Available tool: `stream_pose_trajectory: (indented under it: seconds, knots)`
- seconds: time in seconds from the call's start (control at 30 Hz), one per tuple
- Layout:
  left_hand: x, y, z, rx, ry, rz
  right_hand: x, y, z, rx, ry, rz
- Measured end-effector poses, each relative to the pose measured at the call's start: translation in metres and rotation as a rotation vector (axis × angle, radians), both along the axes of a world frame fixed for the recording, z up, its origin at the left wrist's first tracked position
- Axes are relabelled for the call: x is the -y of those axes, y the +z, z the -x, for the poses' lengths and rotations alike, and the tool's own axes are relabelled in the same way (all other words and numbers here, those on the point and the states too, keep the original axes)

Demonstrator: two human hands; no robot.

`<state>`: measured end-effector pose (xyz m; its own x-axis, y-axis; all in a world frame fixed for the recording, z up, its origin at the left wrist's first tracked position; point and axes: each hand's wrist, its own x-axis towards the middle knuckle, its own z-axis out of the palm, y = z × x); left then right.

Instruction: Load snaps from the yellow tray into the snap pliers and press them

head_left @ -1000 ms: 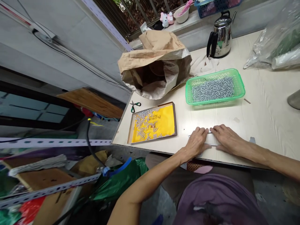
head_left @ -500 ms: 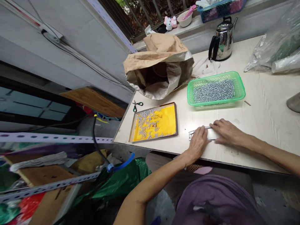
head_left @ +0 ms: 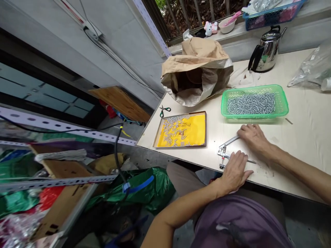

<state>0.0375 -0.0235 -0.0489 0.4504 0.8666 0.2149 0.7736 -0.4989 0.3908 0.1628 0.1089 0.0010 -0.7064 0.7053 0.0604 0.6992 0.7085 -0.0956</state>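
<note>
On the table lies a hinged metal piece [head_left: 224, 150], its two long arms spread in a V, with a small spring and a pin near the joint at its left end. My left hand [head_left: 236, 169] lies over the lower arm, fingers across it and thumb apart; part of that arm is hidden below the hand. At the far end of the upper arm, my right hand [head_left: 254, 138] has its bent fingertips on the metal. Behind my hands stands a green basket [head_left: 254, 115] of small metal pins. To the left is a shallow tray [head_left: 206, 129] with a yellow lining and scattered pins.
Small scissors [head_left: 164, 111] lie near the left table edge. Farther back are an open paper sack [head_left: 198, 62], a steel kettle [head_left: 267, 50] and a clear plastic bag [head_left: 310, 69]. A metal shelf rail [head_left: 67, 125] runs beside the table on the left.
The metal piece was closed flat between both hands; now its arms are swung apart. My right hand has moved away from my left, which is nearer the table's front edge. The view has shifted.
</note>
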Motion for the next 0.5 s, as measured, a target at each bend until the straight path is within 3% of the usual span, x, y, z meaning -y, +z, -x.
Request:
stream_pose_trajectory:
  seconds: [0.13, 0.2, 0.23, 0.3, 0.43, 0.5]
  knots:
    - [0.018, 0.004, 0.005, 0.026, -0.235, -0.027, 0.032, 0.000, 0.037, -0.037, 0.429, 0.029]
    - [0.028, 0.008, 0.020, 0.038, -0.336, -0.060, 0.042, -0.009, 0.050, -0.040, 0.539, 0.001]
    - [0.031, 0.011, 0.032, 0.040, -0.315, -0.084, 0.044, -0.015, 0.054, -0.050, 0.559, -0.022]
    - [0.026, 0.020, 0.066, 0.029, -0.086, -0.119, 0.047, -0.026, 0.061, -0.098, 0.558, -0.045]
    - [-0.017, 0.043, 0.151, -0.058, 0.655, -0.112, 0.052, -0.036, 0.066, -0.338, 0.548, 0.083]
    - [-0.041, 0.048, 0.183, -0.130, 0.814, -0.056, 0.049, -0.028, 0.062, -0.472, 0.534, 0.147]
